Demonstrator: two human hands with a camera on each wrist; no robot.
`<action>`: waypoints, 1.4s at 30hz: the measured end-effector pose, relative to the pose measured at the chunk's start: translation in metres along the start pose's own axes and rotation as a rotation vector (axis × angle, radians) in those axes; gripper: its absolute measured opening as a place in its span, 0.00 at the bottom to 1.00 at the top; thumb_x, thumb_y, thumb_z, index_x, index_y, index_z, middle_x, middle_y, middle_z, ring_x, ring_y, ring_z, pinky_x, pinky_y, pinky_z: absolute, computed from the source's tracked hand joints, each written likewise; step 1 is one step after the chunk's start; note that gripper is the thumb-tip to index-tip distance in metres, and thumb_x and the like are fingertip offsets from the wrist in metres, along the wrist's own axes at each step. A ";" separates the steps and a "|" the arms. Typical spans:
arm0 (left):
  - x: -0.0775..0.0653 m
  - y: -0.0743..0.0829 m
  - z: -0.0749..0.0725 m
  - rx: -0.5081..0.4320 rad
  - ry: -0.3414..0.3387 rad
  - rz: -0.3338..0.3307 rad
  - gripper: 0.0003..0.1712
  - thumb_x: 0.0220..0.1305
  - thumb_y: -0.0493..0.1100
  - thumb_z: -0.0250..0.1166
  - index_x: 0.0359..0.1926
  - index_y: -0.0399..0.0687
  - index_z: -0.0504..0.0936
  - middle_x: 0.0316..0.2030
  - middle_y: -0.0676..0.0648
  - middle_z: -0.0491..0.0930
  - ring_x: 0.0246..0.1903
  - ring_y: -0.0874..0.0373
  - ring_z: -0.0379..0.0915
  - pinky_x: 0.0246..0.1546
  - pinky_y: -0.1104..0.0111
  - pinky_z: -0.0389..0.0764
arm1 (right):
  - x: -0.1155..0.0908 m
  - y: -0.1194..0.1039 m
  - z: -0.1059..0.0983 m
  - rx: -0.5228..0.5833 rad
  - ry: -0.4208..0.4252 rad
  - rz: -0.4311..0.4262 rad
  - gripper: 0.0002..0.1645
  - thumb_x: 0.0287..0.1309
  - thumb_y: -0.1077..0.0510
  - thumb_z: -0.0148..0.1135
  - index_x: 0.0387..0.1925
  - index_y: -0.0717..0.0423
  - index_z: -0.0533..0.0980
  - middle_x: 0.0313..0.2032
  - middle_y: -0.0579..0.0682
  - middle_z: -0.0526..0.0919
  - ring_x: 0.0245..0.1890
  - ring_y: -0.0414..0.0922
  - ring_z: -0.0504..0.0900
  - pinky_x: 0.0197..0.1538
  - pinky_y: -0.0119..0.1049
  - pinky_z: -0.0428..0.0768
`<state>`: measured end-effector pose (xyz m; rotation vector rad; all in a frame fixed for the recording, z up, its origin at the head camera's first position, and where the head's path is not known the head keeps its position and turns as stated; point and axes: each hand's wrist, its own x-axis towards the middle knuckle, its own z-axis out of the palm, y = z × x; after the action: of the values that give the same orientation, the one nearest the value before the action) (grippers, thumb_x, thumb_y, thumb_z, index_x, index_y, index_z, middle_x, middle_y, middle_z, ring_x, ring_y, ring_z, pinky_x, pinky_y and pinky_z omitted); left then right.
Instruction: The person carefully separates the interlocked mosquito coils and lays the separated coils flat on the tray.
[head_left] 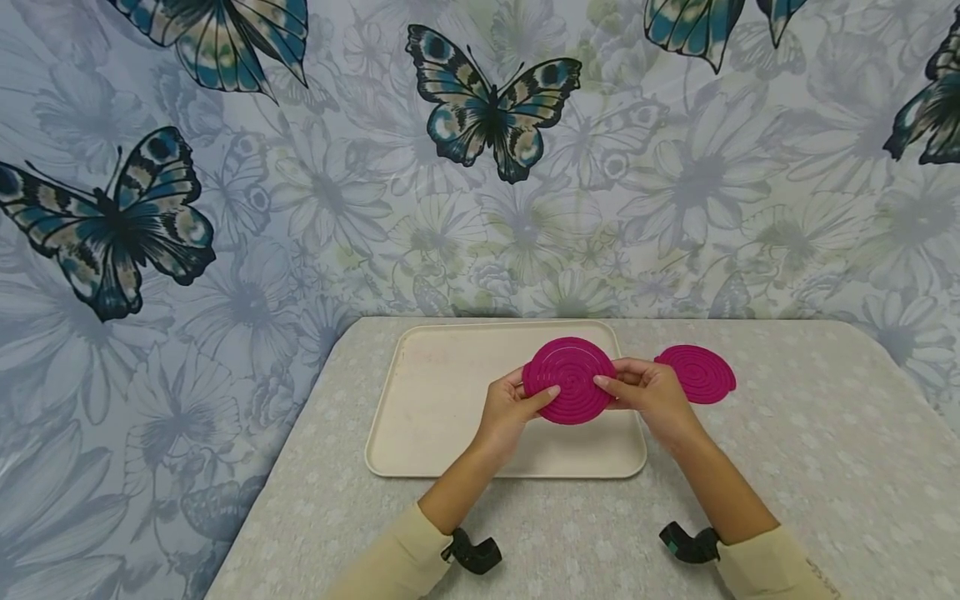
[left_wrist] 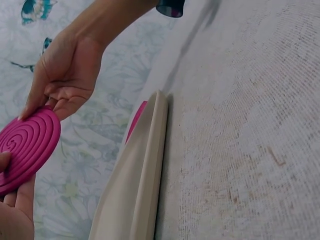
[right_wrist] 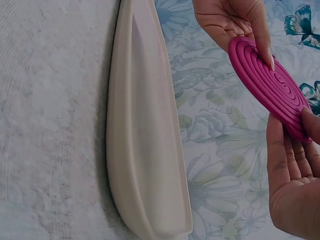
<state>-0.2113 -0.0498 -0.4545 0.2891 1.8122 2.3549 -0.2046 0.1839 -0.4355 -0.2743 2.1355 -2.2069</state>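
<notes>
Disc (head_left: 576, 379), magenta, ridged: one, held above the tray (head_left: 450, 400) towards its 3 o'clock side. Left hand (head_left: 508, 410): pinching the disc's rim near 9 o'clock. Right hand (head_left: 656, 398): pinching it near 3 o'clock. Second disc (head_left: 701, 375), magenta: one, lying on the table (head_left: 570, 533), 3 o'clock from the first.

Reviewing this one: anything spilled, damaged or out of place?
Nothing looks spilled or broken. The only oddity is brownish marks on the tablecloth, seen from the left wrist; they may be stains or wear, I can't tell. The held pink disc and cream tray look intact.
</notes>
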 end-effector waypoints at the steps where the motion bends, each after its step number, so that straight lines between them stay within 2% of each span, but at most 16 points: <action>1: -0.001 0.000 0.000 0.012 0.007 0.002 0.25 0.64 0.33 0.70 0.62 0.34 0.78 0.49 0.38 0.86 0.45 0.53 0.86 0.46 0.62 0.87 | 0.000 0.000 0.001 -0.006 -0.009 0.001 0.21 0.63 0.62 0.70 0.51 0.74 0.78 0.36 0.48 0.89 0.33 0.44 0.90 0.42 0.42 0.88; 8: -0.005 -0.005 -0.002 0.075 0.042 0.005 0.24 0.60 0.33 0.74 0.57 0.34 0.80 0.45 0.39 0.87 0.44 0.51 0.87 0.45 0.62 0.87 | -0.004 0.002 0.003 -0.054 -0.054 0.014 0.22 0.61 0.62 0.71 0.51 0.74 0.78 0.35 0.49 0.89 0.33 0.45 0.89 0.42 0.42 0.89; 19: -0.009 -0.010 0.001 0.134 0.106 0.107 0.21 0.58 0.32 0.75 0.52 0.34 0.82 0.43 0.38 0.88 0.44 0.49 0.87 0.44 0.63 0.87 | -0.004 0.008 0.008 -0.068 -0.055 -0.007 0.21 0.61 0.62 0.72 0.51 0.73 0.79 0.36 0.52 0.89 0.34 0.45 0.90 0.42 0.42 0.89; 26: -0.011 -0.013 0.001 0.159 0.139 0.123 0.22 0.58 0.33 0.75 0.54 0.35 0.82 0.44 0.39 0.88 0.45 0.49 0.87 0.44 0.64 0.87 | -0.006 0.010 0.012 -0.101 -0.004 -0.052 0.24 0.61 0.61 0.71 0.57 0.69 0.78 0.45 0.62 0.86 0.37 0.46 0.90 0.42 0.41 0.88; 30: -0.012 -0.013 0.002 0.181 0.156 0.125 0.21 0.58 0.33 0.75 0.53 0.35 0.82 0.44 0.39 0.88 0.44 0.48 0.87 0.43 0.64 0.87 | -0.006 0.012 0.014 -0.120 0.039 -0.083 0.24 0.62 0.61 0.71 0.56 0.67 0.79 0.48 0.67 0.83 0.37 0.47 0.90 0.42 0.41 0.88; 36: -0.012 -0.014 0.002 0.182 0.171 0.125 0.20 0.58 0.33 0.75 0.51 0.35 0.83 0.43 0.39 0.88 0.44 0.48 0.87 0.43 0.65 0.87 | -0.006 0.013 0.015 -0.212 0.119 -0.124 0.21 0.60 0.59 0.73 0.53 0.63 0.82 0.47 0.62 0.86 0.39 0.44 0.88 0.41 0.35 0.88; 42: -0.012 -0.013 0.002 0.192 0.182 0.129 0.19 0.58 0.33 0.75 0.51 0.35 0.83 0.43 0.39 0.88 0.44 0.48 0.87 0.43 0.65 0.87 | -0.007 0.012 0.016 -0.260 0.157 -0.211 0.22 0.60 0.62 0.73 0.56 0.59 0.82 0.45 0.60 0.86 0.39 0.47 0.87 0.38 0.34 0.88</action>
<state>-0.1985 -0.0470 -0.4676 0.2264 2.1715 2.3618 -0.1958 0.1688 -0.4477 -0.3659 2.5944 -2.1123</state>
